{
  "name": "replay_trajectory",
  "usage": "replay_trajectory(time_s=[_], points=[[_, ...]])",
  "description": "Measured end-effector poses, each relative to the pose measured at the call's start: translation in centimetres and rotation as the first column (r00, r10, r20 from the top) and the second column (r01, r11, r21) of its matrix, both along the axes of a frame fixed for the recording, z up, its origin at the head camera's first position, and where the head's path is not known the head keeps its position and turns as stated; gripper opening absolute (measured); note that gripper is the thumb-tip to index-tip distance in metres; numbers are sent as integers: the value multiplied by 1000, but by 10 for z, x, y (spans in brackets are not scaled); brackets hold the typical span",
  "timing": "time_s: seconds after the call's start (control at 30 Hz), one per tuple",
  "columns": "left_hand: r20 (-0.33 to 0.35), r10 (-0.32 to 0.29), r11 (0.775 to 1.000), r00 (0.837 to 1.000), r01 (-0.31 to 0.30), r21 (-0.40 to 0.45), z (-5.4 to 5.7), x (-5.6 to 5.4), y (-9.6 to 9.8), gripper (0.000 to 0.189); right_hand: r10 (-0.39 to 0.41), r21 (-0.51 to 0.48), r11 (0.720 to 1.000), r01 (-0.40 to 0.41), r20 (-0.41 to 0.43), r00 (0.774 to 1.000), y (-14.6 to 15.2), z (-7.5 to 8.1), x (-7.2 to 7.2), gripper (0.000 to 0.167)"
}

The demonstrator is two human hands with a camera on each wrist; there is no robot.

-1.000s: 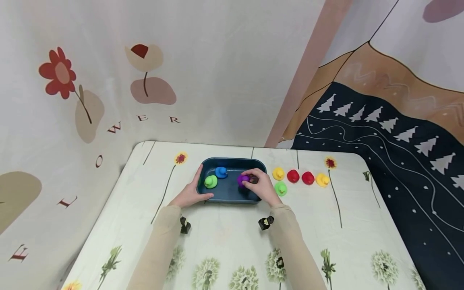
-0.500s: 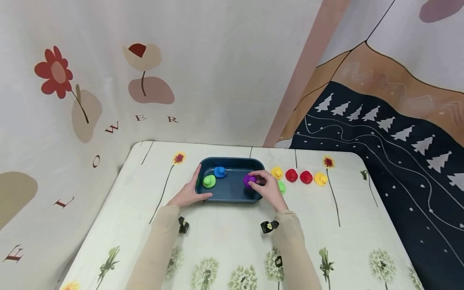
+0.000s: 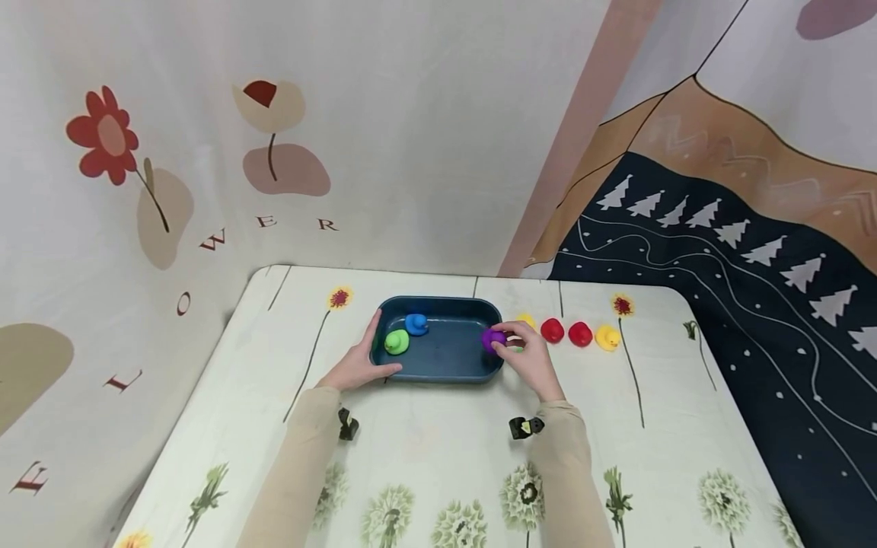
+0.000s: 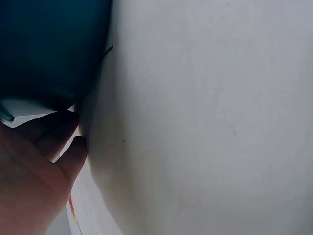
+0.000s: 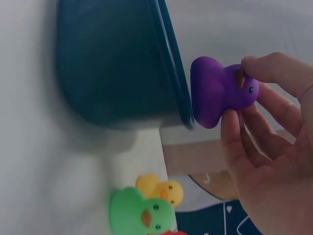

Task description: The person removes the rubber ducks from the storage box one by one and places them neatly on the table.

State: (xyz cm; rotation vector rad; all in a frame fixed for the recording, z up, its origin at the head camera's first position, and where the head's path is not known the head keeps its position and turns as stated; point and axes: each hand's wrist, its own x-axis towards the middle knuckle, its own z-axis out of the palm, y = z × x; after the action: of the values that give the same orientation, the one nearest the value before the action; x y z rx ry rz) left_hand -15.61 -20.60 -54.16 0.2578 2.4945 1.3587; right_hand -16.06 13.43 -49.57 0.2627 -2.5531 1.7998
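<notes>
Fingers (image 5: 235, 147) and thumb (image 5: 274, 67) of our right hand (image 3: 530, 361) pinch the head of a purple duck (image 5: 215, 93), upright at the right-hand rim of the blue tray (image 3: 448, 352); we cannot tell whether duck and rim touch. Our left hand (image 3: 358, 369) is spread wide round the tray's near left corner, thumb along the near wall. Beige sleeves (image 3: 294, 449) reach in from the tray's near side. Inside the tray, towards its left end, we see a blue duck (image 3: 416, 325) and, nearer us, a lime duck (image 3: 397, 343). Just past the tray's right end, partly hidden from above by our right hand, are a green duck (image 5: 139, 213) and a yellow duck (image 5: 159, 190). Farther right of the tray come two red toys (image 3: 552, 331), then another yellow duck (image 3: 607, 338). Under the tray spreads a flowered tablecloth (image 3: 432, 434). Behind and left of the tray, on a pale curtain (image 3: 425, 137), we read the letters (image 3: 213, 240) F, L, O, W, E, R.
</notes>
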Motion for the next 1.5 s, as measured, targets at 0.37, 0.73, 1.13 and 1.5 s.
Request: replay_trajectory(time_s=[0.37,0.73,1.13,1.5], points=[[-6,-5,1000,1000,5,3,0,0,-1,112,-50,42,998,49,29,998,22,0,2,27],[-2,-1,1000,1000,1,4,0,1,-1,112,-76,86,993,75,13,997,42,-4,6,28],[-5,-3,1000,1000,4,5,1,1,-1,112,-104,149,984,97,37,994,64,-9,6,29],[-7,-2,1000,1000,2,5,1,1,-1,111,-128,170,978,120,37,991,78,-15,9,30]])
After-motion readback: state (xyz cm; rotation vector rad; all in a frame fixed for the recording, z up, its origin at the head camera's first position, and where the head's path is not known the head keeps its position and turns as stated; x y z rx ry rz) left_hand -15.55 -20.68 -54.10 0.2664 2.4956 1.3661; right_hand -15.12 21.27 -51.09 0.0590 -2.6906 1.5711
